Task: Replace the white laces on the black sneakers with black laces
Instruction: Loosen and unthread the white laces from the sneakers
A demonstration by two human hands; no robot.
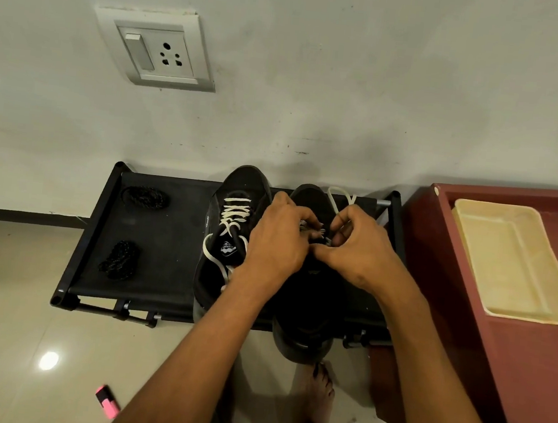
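Two black sneakers stand on a black fabric rack (163, 251). The left sneaker (239, 186) still carries its white lace (234, 217), untied, with loose ends over its side. Both hands work over the right sneaker (304, 320). My left hand (276, 242) curls its fingers at that shoe's eyelets, gripping the lace there. My right hand (357, 243) pinches the same white lace, and a loop of it (339, 197) rises behind the fingers. Two bundles of black laces lie at the rack's left end, one at the back (145, 196) and one at the front (120, 259).
A maroon cabinet (513, 356) with a cream tray (513, 263) on top stands right of the rack. A wall with a socket plate (155, 50) is directly behind. On the tiled floor lie a pink highlighter (107, 401) and my bare foot (320, 395).
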